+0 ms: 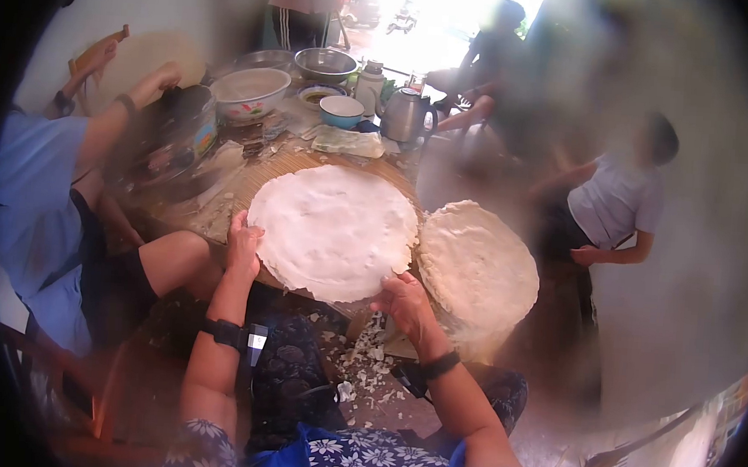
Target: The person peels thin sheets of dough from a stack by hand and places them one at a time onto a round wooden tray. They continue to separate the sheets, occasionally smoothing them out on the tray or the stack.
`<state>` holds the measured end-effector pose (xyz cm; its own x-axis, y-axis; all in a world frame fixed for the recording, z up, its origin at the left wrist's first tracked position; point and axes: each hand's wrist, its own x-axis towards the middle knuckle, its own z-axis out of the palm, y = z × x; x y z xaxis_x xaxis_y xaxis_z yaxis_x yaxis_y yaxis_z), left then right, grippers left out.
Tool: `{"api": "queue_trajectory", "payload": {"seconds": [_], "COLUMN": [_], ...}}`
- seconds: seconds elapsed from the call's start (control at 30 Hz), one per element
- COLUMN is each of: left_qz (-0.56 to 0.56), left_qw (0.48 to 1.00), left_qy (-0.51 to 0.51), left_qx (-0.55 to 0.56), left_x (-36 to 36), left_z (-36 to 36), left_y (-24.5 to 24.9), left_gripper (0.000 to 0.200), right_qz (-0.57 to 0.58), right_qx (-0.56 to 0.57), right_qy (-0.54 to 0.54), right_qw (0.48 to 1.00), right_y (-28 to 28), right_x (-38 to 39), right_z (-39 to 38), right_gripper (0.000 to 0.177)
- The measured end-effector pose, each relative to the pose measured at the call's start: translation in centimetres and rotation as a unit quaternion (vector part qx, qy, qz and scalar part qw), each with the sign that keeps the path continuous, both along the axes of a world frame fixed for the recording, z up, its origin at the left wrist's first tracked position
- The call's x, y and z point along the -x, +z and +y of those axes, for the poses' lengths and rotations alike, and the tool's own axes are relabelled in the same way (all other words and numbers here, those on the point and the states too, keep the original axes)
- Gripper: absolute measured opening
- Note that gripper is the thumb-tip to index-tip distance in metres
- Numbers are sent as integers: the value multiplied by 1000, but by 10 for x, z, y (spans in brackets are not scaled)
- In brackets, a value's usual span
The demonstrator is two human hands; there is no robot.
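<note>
A large, thin, pale round flatbread (331, 231) with a ragged edge lies in front of me over a round woven mat (266, 175). On its left edge, my left hand (245, 241) is closed with the thumb over the rim. My right hand (404, 302) pinches the lower right edge between thumb and fingers. Close by on the right is a second, slightly yellower flatbread (479, 266), its left side near the first one's edge.
Behind the mat stand a steel kettle (405, 116), a blue bowl (341, 112), a white basin (250, 93) and a metal bowl (325, 64). A person in blue (43, 188) sits at left. Another person (616, 197) is at right. Crumbs (374, 366) litter the floor below.
</note>
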<state>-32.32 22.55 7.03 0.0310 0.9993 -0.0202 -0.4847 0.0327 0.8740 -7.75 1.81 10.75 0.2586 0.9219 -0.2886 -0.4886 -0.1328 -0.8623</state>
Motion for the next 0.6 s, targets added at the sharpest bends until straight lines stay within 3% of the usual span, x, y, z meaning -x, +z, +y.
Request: {"api": "queue_trajectory", "payload": {"seconds": [0.6], "left_qz": [134], "left_qw": [980], "left_qy": [150], "left_qx": [-12], "left_x": [12], "left_z": [39], "left_y": [-27], "left_gripper": [51], "right_qz": [-42], "right_qx": [5], "right_qy": [37], "right_qw": [998], "right_y": [8], "right_x": [8], "right_z": [10], "right_gripper": [13]}}
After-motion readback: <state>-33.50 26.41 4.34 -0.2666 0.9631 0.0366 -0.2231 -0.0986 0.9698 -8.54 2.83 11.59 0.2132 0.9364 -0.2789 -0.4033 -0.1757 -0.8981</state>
